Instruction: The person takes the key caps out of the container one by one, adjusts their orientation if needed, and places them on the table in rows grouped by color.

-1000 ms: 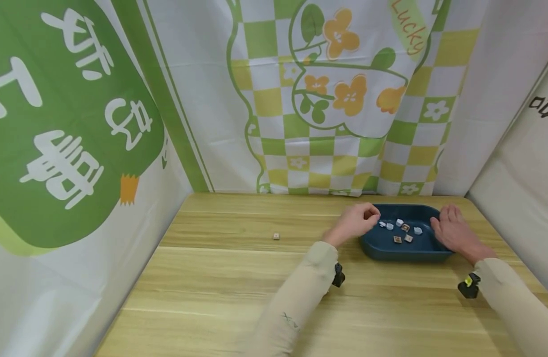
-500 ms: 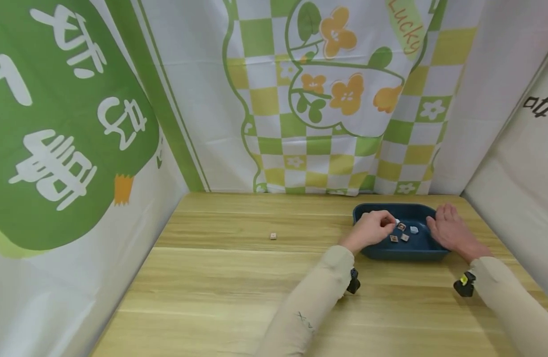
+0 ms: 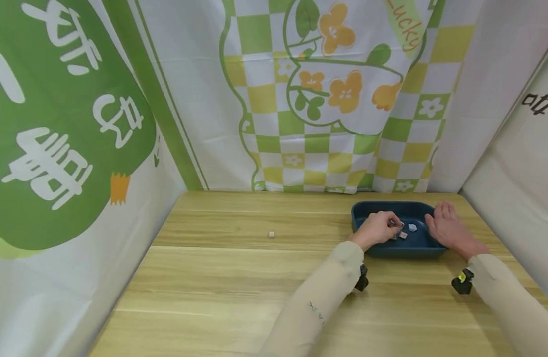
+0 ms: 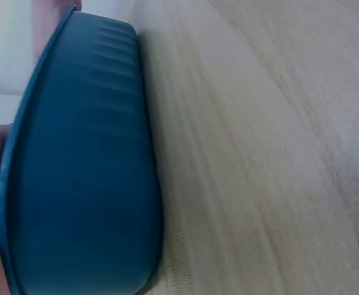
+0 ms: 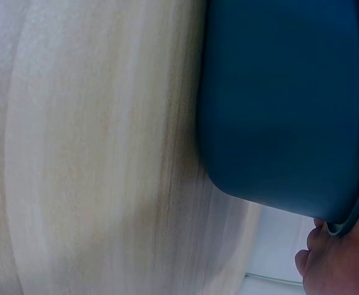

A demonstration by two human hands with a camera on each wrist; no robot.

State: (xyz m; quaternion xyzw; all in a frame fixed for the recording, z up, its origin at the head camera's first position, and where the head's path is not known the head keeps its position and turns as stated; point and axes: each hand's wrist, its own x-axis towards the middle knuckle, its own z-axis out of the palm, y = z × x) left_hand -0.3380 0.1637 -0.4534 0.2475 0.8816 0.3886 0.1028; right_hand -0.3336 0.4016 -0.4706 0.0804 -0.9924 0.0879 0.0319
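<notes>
Left hand (image 3: 375, 229) pinching small square tile (image 3: 395, 224) inside dark blue plastic tray (image 3: 367, 210), right of frame; right hand (image 3: 448, 229) flat-fingered, steadying tray rim.

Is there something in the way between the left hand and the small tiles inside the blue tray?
Nothing visible does. The left hand is already over the blue tray, its curled fingers at the small tiles. Whether it pinches one is too small to tell. The right hand rests on the tray's right rim, clear of it.

Head view high, looking forward and down, both wrist views pressed close, sharing the blue tray (image 3: 363, 210) wall and table (image 3: 238, 277)
</notes>
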